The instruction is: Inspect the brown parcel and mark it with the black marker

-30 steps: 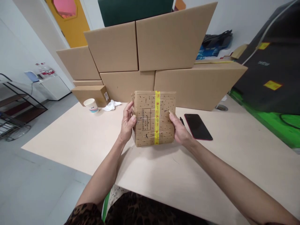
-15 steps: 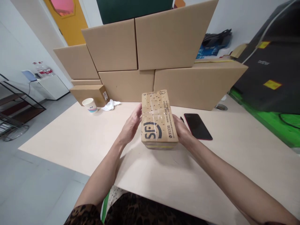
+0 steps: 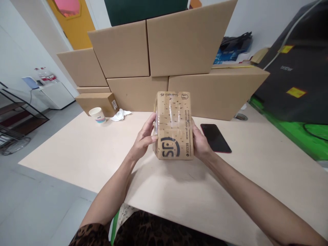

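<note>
I hold a small brown cardboard parcel (image 3: pixel 173 124) above the pale table (image 3: pixel 89 150), one hand on each side. It is wrapped in clear tape and its printed face with a dark logo and small marks is turned toward me. My left hand (image 3: pixel 144 140) grips its left side with the fingers curled round the edge. My right hand (image 3: pixel 200 143) clasps its right side, mostly hidden behind the parcel.
A black phone (image 3: pixel 215 137) lies on the table right of the parcel. A paper cup (image 3: pixel 96 114) and a crumpled white tissue (image 3: pixel 118 115) sit at the far left. Large cardboard boxes (image 3: pixel 184 41) are stacked along the table's back edge. A black machine (image 3: pixel 297 71) stands at right.
The parcel has been turned in my hands: a second ago the face with the yellow tape strip showed, now the face with the logo is tilted up toward me.
</note>
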`<action>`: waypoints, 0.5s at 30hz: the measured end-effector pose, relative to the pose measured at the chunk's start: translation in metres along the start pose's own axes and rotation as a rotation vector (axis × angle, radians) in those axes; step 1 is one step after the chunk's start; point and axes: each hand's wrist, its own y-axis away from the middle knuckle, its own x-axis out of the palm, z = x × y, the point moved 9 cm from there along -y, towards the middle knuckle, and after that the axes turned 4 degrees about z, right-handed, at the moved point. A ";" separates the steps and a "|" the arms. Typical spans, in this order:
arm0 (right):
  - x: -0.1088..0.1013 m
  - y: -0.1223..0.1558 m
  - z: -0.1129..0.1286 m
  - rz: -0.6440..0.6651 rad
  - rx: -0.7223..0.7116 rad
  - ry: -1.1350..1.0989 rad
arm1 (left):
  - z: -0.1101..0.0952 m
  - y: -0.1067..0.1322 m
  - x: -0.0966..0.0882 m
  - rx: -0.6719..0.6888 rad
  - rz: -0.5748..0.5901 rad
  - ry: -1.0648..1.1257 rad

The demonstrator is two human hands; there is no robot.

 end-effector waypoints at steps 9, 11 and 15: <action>-0.013 0.005 0.054 -0.088 -0.260 0.184 | -0.015 0.010 0.033 0.228 0.199 -0.611; -0.016 0.011 0.073 -0.137 -0.395 0.307 | -0.008 0.012 0.040 0.248 0.232 -0.704; -0.012 0.022 0.094 -0.171 -0.502 0.498 | 0.005 0.017 0.051 0.285 0.286 -0.845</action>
